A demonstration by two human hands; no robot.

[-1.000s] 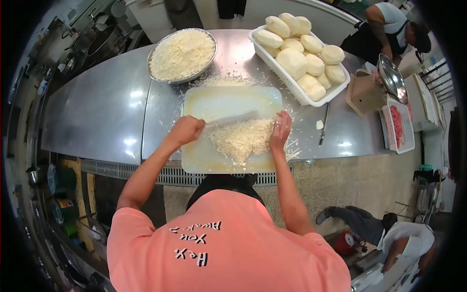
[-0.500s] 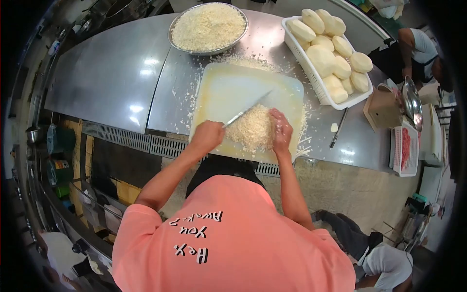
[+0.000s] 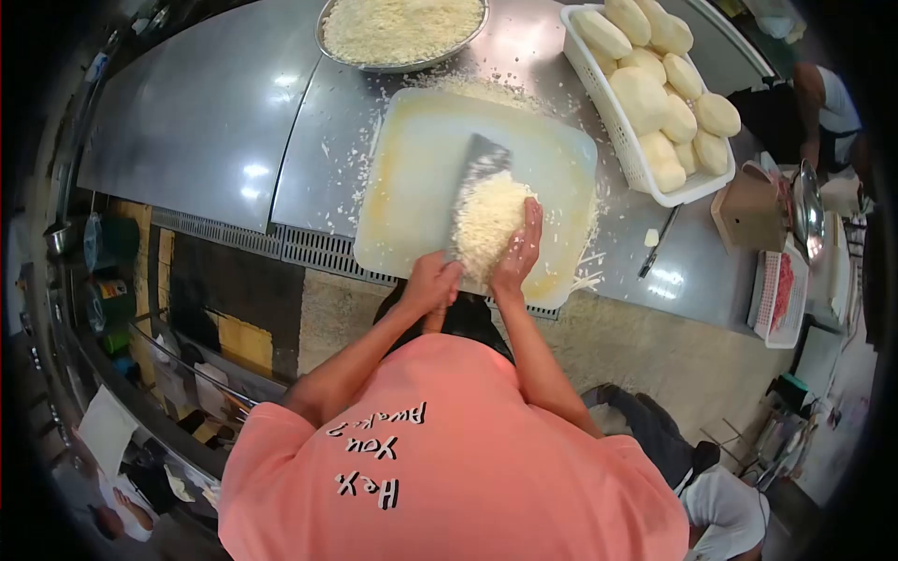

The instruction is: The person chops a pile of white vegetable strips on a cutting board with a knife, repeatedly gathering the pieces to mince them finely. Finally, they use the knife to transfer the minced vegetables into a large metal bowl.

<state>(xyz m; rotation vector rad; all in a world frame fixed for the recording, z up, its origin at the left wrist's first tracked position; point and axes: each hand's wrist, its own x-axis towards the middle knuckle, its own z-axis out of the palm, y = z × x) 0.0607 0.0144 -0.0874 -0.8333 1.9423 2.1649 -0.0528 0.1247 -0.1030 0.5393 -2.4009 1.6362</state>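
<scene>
A wide cleaver (image 3: 482, 161), blurred by motion, lies along the left side of a mound of finely chopped white pieces (image 3: 488, 224). My left hand (image 3: 432, 282) is closed round its handle near the front edge of the pale cutting board (image 3: 402, 196). Cupped against the mound's right side is my right hand (image 3: 520, 251), fingers together, with the pieces between it and the blade. Whether the mound is lifted off the board cannot be told.
A metal bowl (image 3: 402, 64) heaped with chopped pieces stands behind the board. At the back right, a white basket (image 3: 613, 131) holds several peeled pale vegetables (image 3: 639, 98). A thin tool (image 3: 660, 245) lies right of the board. Another person's arm (image 3: 810, 103) shows far right.
My left hand has moved right and nearer my body, turning the blade more upright. My right hand has drawn inward, and the mound is narrower and taller. The whole view has shifted slightly.
</scene>
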